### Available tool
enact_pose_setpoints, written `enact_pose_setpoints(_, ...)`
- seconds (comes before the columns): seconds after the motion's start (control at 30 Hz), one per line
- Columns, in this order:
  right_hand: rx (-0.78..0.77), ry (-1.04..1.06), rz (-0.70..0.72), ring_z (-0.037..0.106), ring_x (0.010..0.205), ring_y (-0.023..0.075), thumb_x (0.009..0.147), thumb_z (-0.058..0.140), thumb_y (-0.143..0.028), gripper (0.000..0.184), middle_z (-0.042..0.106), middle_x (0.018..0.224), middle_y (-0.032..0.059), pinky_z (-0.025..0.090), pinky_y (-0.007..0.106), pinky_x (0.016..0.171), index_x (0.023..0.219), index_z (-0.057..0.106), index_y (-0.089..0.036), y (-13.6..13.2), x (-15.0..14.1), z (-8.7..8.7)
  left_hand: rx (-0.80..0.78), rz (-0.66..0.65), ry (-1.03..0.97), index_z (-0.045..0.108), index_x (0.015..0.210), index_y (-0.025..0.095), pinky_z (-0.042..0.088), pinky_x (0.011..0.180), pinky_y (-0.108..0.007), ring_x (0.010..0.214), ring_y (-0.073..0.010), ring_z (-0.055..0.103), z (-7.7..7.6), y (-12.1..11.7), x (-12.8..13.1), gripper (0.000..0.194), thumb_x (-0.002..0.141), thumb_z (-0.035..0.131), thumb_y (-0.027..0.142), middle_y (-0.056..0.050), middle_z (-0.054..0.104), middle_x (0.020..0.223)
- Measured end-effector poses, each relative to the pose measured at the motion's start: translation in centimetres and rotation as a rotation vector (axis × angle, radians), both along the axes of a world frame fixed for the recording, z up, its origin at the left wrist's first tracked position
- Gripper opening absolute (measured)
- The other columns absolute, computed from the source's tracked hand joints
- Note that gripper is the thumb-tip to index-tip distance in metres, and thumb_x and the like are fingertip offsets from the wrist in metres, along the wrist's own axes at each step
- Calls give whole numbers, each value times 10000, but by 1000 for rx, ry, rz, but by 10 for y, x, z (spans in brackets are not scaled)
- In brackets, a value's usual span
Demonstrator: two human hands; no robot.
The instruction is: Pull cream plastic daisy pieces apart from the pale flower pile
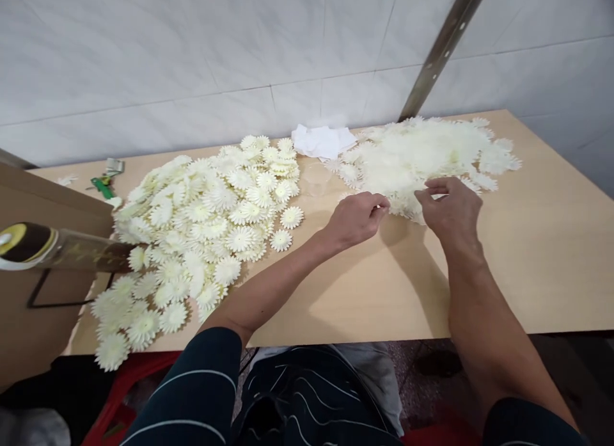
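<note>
My left hand (359, 217) is closed in a pinch at the near edge of a heap of thin, pale, flat flower-shaped petal pieces (412, 155). Whatever lies between its fingertips is too small to make out. Just to its right, my right hand (451, 210) is bent over the front of the same heap, thumb and fingers drawn together. Its fingertips blend with the pale petals behind, so what they hold cannot be told. Left of my forearm spreads a large pile of cream artificial flower heads (206, 209) with layered petals.
A crumpled white sheet (322, 142) lies between the piles against the tiled wall (230, 49). Farther left are a green-handled tool (102, 186), a bottle with a dark lid (71, 249) and a cardboard box (43, 203). The wooden table (542, 241) ends near my body.
</note>
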State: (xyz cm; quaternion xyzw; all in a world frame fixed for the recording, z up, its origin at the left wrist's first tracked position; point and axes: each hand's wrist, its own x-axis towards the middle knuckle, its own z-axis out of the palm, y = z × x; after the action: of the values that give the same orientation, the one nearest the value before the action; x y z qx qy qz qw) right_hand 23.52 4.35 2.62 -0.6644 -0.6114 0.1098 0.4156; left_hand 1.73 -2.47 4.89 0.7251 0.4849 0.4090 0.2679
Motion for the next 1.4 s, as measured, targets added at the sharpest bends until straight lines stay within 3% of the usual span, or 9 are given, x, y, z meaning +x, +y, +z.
enact_pose_setpoints(0.17,145,-89,-7,694,1058,375,827,652,-120,234,742,931,168,509,556,1077,1040,685,-214,-3,3,3,-79,185,355,820,1053,219,563,937,-405,975,-278,737,15,-25,-48,186,1055,637,253,-119,769,1082)
enact_pose_setpoints(0.33,279,-46,187,642,725,236,992,611,-295,241,790,1150,170,572,440,809,1165,736,-184,-25,-25,9,-255,509,714,751,1342,212,570,975,-458,1117,-351,738,24,-60,-102,327,1028,687,276,-167,677,1356)
enact_pose_setpoints(0.43,210,-79,421,649,694,219,1039,612,-370,265,805,1035,117,565,399,741,1162,780,-207,-39,-47,4,-351,534,838,731,1372,198,577,969,-471,1151,-378,736,19,-70,-115,356,1028,658,253,-186,676,1380)
enact_pose_setpoints(0.57,57,-282,723,725,859,265,998,721,-341,252,796,1142,126,580,414,817,1204,822,-236,-49,-64,-10,-332,502,838,734,1364,227,570,1000,-462,1204,-370,729,7,-72,-120,352,1039,601,206,-163,717,1346)
enact_pose_setpoints(0.8,-14,-411,724,741,1016,311,1045,639,-284,245,780,1138,141,578,418,843,1154,850,-221,-46,-62,-20,-244,570,620,705,1435,214,569,1055,-464,1193,-359,718,-12,-67,-130,524,925,801,286,-155,726,1276)
enact_pose_setpoints(0.9,-12,-412,646,750,1001,316,1024,658,-278,233,796,1160,135,580,429,846,1136,855,-227,-42,-60,-22,-217,565,536,744,1336,226,568,1044,-451,1142,-334,715,-18,-65,-133,482,869,849,281,-116,737,1182)
enact_pose_setpoints(1.13,28,-362,517,754,886,307,983,637,-244,243,803,1085,145,568,430,796,1059,864,-202,-40,-61,-24,-176,563,408,731,885,223,520,885,-375,925,-277,677,-17,-62,-137,121,846,826,287,-66,722,919)
enact_pose_setpoints(1.27,62,-291,559,743,824,282,977,634,-268,252,814,1084,142,579,440,824,1062,862,-204,-43,-64,-23,-169,514,357,567,644,239,403,701,-335,679,-222,544,-14,-63,-141,343,876,796,344,-6,550,609)
enact_pose_setpoints(1.4,80,-250,609,740,827,280,982,619,-274,245,817,1038,129,591,450,857,1036,852,-219,-44,-66,-23,-160,501,277,409,528,236,287,606,-310,583,-183,447,-8,-68,-143,533,849,816,361,20,365,476)
